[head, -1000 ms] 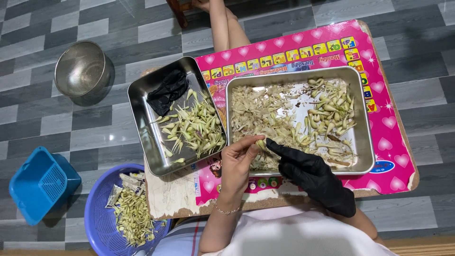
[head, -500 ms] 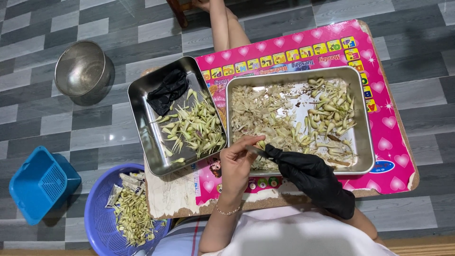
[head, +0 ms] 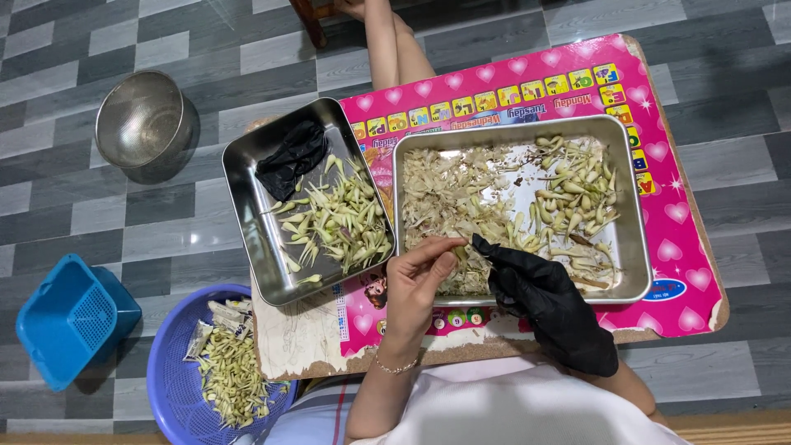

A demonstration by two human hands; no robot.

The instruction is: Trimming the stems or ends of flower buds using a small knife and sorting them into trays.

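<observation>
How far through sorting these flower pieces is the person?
Well under way. Done: a pile of pale green pieces in the smaller tray and scraps in the purple basket. In hand: left hand and gloved right hand pinch one piece. Left: many pieces in the large tray.

bare left hand (head: pixel 416 284) with thin bracelet, right hand (head: pixel 544 301) in black glove, white top

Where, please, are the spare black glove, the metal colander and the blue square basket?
spare black glove (head: pixel 290 158), head view, middle of the crumpled glove in the smaller tray.
metal colander (head: pixel 140 124), head view, inside of its bowl.
blue square basket (head: pixel 70 317), head view, its mesh bottom.
</observation>
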